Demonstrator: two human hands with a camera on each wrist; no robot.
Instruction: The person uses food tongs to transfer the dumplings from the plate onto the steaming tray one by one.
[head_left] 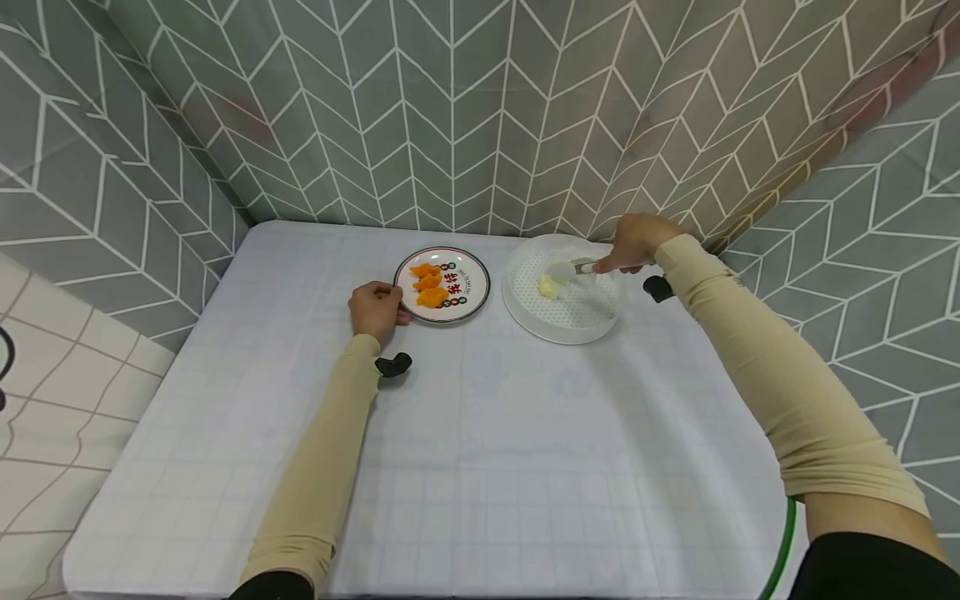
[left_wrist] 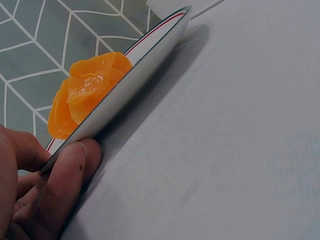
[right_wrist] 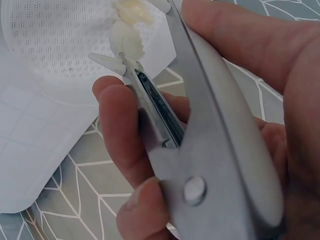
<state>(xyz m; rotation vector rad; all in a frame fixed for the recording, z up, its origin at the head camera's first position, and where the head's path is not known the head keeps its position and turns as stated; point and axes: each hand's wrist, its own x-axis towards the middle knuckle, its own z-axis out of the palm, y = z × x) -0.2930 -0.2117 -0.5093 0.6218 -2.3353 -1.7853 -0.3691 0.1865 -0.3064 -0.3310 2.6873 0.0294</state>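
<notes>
My left hand (head_left: 375,312) pinches the left rim of a round plate (head_left: 472,304), with fingertips under the edge. The plate is white with dark and red rim lines and red characters. Several glossy orange fruit slices (left_wrist: 95,85) lie on its left half. In my right hand (head_left: 641,242) is a pair of metal tongs (right_wrist: 200,150) with white grips and a rivet at the rear end. Its front end reaches over a round white perforated tray (head_left: 573,333). There, a pale yellow piece of food (head_left: 548,287) lies close to the tongs' front.
A white cloth covers the table (head_left: 510,450), and the plate stands just left of the tray near its far edge. Behind and to the sides rise grey curtains (head_left: 450,117) with white chevron lines. A green cable (head_left: 783,542) hangs by the right elbow.
</notes>
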